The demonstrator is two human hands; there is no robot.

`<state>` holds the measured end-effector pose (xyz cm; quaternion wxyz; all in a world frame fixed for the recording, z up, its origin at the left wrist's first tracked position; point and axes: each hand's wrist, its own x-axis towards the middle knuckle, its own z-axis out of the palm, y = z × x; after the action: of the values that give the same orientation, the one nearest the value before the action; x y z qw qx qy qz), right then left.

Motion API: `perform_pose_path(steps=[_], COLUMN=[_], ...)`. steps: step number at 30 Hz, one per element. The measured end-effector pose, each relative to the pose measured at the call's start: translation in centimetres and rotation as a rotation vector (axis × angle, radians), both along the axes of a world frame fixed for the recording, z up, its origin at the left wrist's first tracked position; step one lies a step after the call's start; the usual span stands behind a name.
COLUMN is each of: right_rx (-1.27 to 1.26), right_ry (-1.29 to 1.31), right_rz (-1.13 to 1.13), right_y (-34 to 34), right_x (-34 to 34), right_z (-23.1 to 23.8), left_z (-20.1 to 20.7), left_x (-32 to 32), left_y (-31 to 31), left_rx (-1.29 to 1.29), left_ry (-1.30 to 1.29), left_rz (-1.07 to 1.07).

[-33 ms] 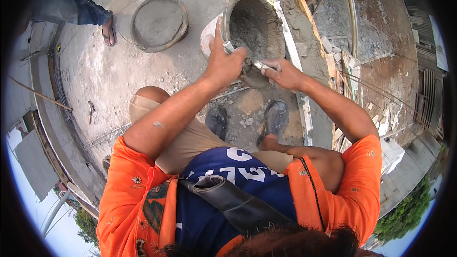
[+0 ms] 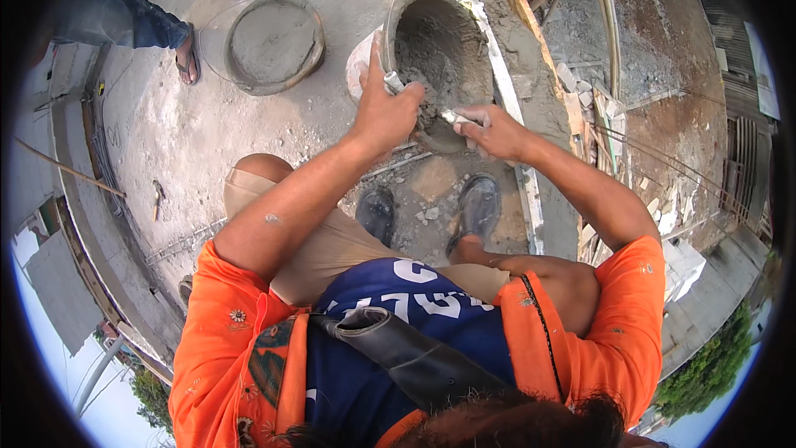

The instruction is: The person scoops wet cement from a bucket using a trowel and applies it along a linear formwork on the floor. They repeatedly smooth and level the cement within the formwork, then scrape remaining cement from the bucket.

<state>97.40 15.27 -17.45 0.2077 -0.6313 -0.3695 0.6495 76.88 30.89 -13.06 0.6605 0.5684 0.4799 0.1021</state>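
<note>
Just in front of my boots stands a tilted bucket (image 2: 361, 65), its inside coated with grey wet mortar (image 2: 427, 58). My left hand (image 2: 381, 112) is closed at the bucket's near left rim, with a short pale handle (image 2: 393, 81) sticking out between thumb and forefinger. Its forefinger points up along the rim. My right hand (image 2: 497, 131) is closed around another pale handle (image 2: 453, 117) at the near right side of the bucket's mouth. The working ends of both handled tools are hidden by my hands or blend into the mortar.
A second bucket (image 2: 316, 56), full of smooth grey mortar, stands to the left. Beyond it are another person's legs (image 2: 124, 21) in jeans and sandals. A mortar-smeared ledge edge (image 2: 504, 91) runs along my right, with rubble and boards below. A hammer-like tool (image 2: 157, 199) lies left.
</note>
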Motion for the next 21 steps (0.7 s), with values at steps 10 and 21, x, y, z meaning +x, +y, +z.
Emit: perform_pose_path(steps=[10,21], right_rx=[0.091,0.230], right_ry=[-0.044,-0.802], right_rz=[-0.565,-0.434], right_y=[-5.4,1.3], right_x=[5.2,12.2], right_z=[6.2,-3.4], left_z=[1.3,1.0], left_x=[-0.6,-0.3], left_y=[2.5,2.5], left_rx=[-0.108,-0.102], left_ry=[-0.079,-0.071], left_rz=[0.169,0.167])
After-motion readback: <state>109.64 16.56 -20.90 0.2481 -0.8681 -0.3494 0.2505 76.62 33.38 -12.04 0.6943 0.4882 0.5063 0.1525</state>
